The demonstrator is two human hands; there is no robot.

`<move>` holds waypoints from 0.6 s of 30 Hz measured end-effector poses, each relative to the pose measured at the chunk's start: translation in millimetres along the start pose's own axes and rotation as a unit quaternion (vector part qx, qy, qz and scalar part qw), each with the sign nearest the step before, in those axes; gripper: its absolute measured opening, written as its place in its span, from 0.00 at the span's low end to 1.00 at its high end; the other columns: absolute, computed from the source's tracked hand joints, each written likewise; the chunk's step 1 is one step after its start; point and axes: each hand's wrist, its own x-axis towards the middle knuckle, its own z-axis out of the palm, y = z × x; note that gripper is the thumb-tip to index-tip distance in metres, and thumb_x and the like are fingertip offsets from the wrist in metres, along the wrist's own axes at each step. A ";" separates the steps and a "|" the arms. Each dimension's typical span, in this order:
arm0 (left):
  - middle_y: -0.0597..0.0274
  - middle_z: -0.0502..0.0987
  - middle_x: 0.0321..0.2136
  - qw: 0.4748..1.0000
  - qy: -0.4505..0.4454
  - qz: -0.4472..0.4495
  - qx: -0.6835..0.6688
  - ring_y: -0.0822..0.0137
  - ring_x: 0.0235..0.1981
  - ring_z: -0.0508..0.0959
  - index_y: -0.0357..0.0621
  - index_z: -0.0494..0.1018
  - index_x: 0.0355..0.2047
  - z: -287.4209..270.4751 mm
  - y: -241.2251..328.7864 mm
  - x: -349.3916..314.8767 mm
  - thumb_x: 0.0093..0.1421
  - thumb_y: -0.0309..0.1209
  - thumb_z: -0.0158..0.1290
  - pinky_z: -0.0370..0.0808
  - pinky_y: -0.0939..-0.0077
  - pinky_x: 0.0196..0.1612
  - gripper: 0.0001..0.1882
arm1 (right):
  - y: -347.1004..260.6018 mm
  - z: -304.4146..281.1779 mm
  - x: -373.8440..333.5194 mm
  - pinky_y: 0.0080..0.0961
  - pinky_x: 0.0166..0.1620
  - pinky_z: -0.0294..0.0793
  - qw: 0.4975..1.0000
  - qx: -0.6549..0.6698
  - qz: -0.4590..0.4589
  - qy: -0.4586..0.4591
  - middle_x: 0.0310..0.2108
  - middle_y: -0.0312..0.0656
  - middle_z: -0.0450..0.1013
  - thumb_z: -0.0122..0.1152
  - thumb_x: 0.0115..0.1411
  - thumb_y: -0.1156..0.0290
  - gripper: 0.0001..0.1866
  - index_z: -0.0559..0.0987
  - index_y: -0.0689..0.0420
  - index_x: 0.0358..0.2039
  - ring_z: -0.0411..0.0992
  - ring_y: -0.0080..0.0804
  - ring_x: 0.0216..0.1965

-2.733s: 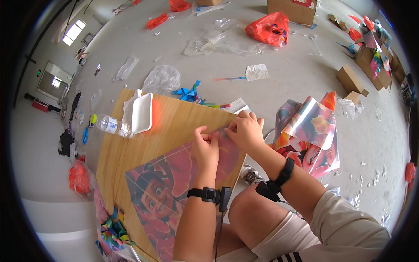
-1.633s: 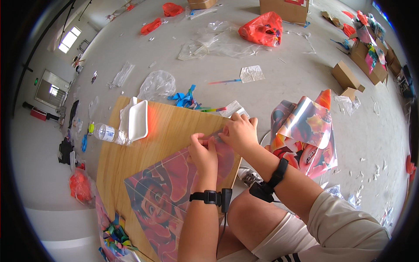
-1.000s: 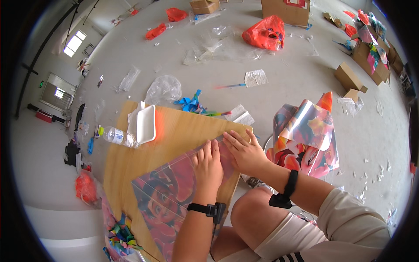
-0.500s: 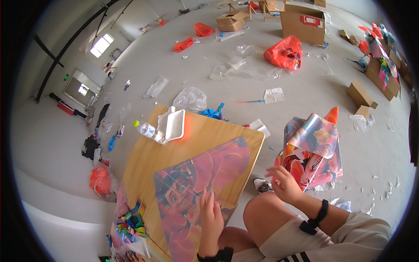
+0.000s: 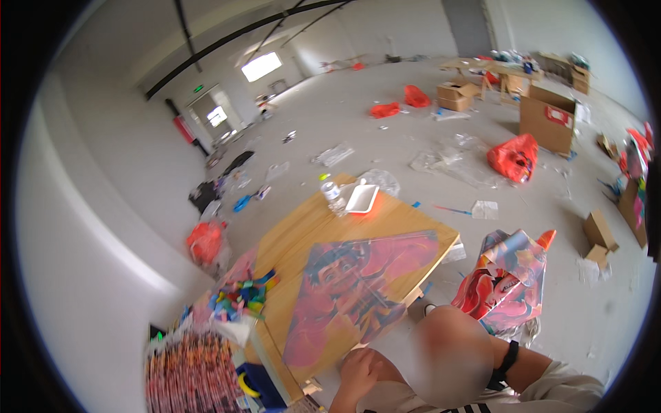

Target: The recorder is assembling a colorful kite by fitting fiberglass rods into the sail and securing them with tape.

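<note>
A triangular printed sheet like a kite sail point(image 5: 344, 292), with a cartoon figure on pink and red, lies spread on the wooden table point(image 5: 275, 241). Just off the table's near edge is my left hand point(image 5: 361, 372), low over my thigh, its fingers extended and nothing visible in them. My right forearm point(image 5: 537, 368), with a black band at the wrist, reaches in from the right. A round blurred patch over my knee hides the right hand. Beyond that knee stands a bundle of similar glossy printed sheets point(image 5: 506, 282).
A clear bottle point(image 5: 332, 195) and white tray point(image 5: 363, 199) stand at the table's far end. Colourful ribbon rolls point(image 5: 241, 299) sit at its left, above stacked printed packs point(image 5: 193, 378). Red bags point(image 5: 513, 158), plastic film and cardboard boxes point(image 5: 549, 120) lie about the floor.
My view has swung up and left, bringing the stacked packs into sight. My left hand has drawn back off the sheet to my thigh. The right hand has dropped back from the bundle.
</note>
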 end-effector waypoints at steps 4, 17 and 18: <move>0.44 0.78 0.54 0.994 0.102 -0.020 0.023 0.43 0.55 0.77 0.39 0.76 0.56 -22.7 11.0 -30.1 0.63 0.38 0.61 0.74 0.51 0.57 0.24 | -13.8 23.7 -19.5 0.33 0.43 0.75 0.990 -0.134 0.025 -0.033 0.36 0.41 0.80 0.64 0.64 0.68 0.07 0.87 0.52 0.39 0.78 0.38 0.40; 0.56 0.75 0.36 0.784 0.497 -0.355 0.115 0.59 0.36 0.77 0.43 0.78 0.45 -116.1 -101.9 -238.2 0.60 0.23 0.60 0.75 0.64 0.37 0.12 | -11.5 56.8 -19.3 0.32 0.36 0.78 0.981 -0.192 -0.019 0.038 0.29 0.40 0.82 0.63 0.65 0.68 0.07 0.87 0.53 0.38 0.80 0.35 0.31; 0.56 0.75 0.37 0.773 0.507 -0.360 0.124 0.59 0.36 0.77 0.42 0.78 0.44 -114.5 -115.2 -255.5 0.60 0.23 0.60 0.75 0.65 0.36 0.11 | -22.0 59.6 -6.4 0.34 0.38 0.78 0.977 -0.206 -0.054 0.018 0.30 0.41 0.82 0.62 0.65 0.67 0.07 0.87 0.52 0.37 0.80 0.38 0.34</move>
